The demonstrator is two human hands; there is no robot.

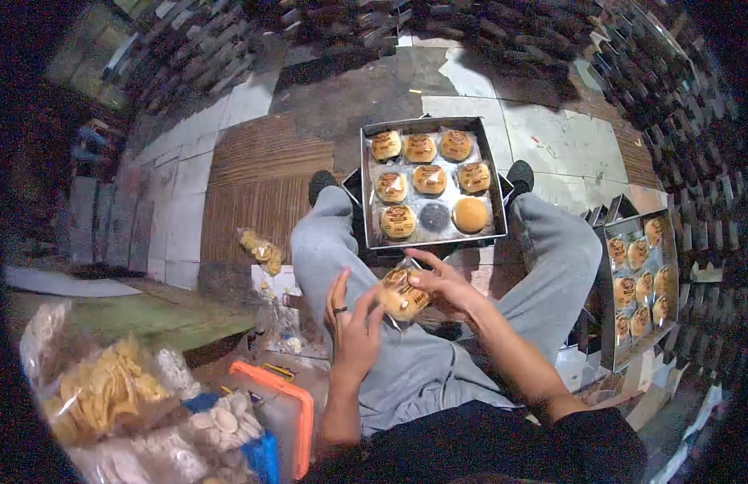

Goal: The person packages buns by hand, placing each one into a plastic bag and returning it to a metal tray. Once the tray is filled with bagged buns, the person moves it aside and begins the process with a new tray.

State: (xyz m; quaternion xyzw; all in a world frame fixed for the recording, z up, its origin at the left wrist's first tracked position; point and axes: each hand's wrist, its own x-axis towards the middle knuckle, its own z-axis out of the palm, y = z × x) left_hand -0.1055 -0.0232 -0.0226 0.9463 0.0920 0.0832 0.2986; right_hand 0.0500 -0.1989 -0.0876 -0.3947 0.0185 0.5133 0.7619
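Note:
A round golden bun in clear printed wrapping [400, 300] is in my right hand [448, 289], held over my lap with the thumb on top. At its left edge is my left hand [354, 332], its fingers apart and a dark ring on one of them. Beyond my hands stands a square box [494, 173] with rows of round buns in clear wrappers. Most of these carry dark print. In its nearest row, a dark grey bun [435, 216] sits beside a plain golden bun [470, 215].
Another box of wrapped buns [643, 282] stands at the right. Bags of yellow snacks [112, 387] lie at the lower left, near an orange-rimmed lid [303, 403]. A small snack bag [260, 251] is on the floor left of my leg. Dark stacks [664, 89] line the back and right.

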